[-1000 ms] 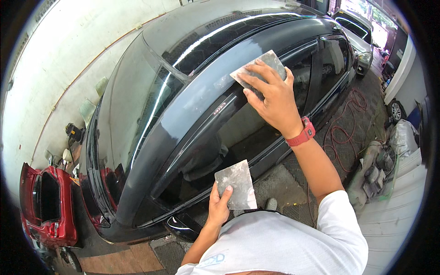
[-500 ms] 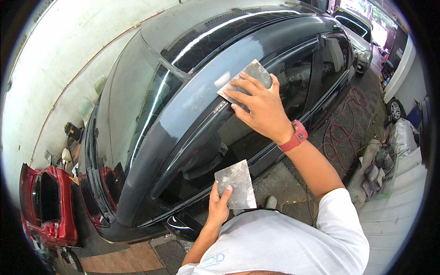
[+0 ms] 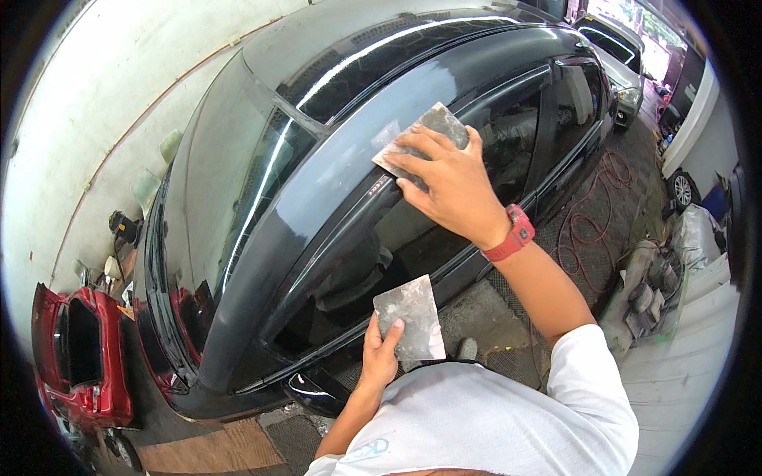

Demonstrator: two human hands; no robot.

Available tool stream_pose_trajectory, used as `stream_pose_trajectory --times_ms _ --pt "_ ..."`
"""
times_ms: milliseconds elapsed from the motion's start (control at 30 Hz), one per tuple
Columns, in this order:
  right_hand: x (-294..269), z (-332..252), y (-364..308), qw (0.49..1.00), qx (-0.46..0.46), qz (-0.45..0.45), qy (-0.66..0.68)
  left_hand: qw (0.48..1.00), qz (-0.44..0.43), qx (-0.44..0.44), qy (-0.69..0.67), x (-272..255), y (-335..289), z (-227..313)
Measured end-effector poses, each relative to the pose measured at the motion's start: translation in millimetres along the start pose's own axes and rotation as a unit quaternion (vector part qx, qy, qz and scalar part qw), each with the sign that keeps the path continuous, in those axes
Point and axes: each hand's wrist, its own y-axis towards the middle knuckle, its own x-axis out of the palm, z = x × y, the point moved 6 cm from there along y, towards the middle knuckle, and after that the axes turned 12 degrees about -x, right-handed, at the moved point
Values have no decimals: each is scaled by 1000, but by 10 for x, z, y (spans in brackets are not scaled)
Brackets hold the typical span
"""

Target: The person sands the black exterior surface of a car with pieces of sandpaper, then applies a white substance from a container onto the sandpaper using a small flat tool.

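A black car (image 3: pixel 262 214) has a dull grey patch (image 3: pixel 349 166) along the edge of its roof above the side windows. My right hand (image 3: pixel 448 182), red watch at the wrist, is closed on a flat grey putty spreader (image 3: pixel 444 123). Its lower-left edge lies at the grey patch, with my fingers spread over its face. A small pale smear (image 3: pixel 386 131) shows beside that edge. Lower down, by the front side window, my left hand (image 3: pixel 382 353) pinches a second square putty spreader (image 3: pixel 409 313). Pinkish-white putty (image 3: pixel 436 341) sits along its right edge, and my thumb rests on its face.
The car's side mirror (image 3: pixel 313 393) juts out near my left forearm. A red hose (image 3: pixel 583 214) lies coiled on the floor to the right. A red car body (image 3: pixel 83 357) stands at the left, and a silver car (image 3: pixel 615 55) at the far right.
My right hand and its spreader have shifted slightly left along the roof edge. The pale smear beside the spreader looks thinner. My left hand has barely moved.
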Motion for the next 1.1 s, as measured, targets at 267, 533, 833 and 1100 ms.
stream_pose_trajectory --times_ms 267,533,833,1100 --pt "-254 113 -362 995 93 42 0 999 12 7 -32 -65 -32 10" --pt "192 -609 -335 999 -8 17 42 1000 1 6 -1 -17 3 35" --pt "401 -716 -160 999 -12 28 41 1000 8 3 4 -71 -9 38" --pt "388 -707 -194 999 -11 21 46 1000 13 -2 -3 -98 -8 70"
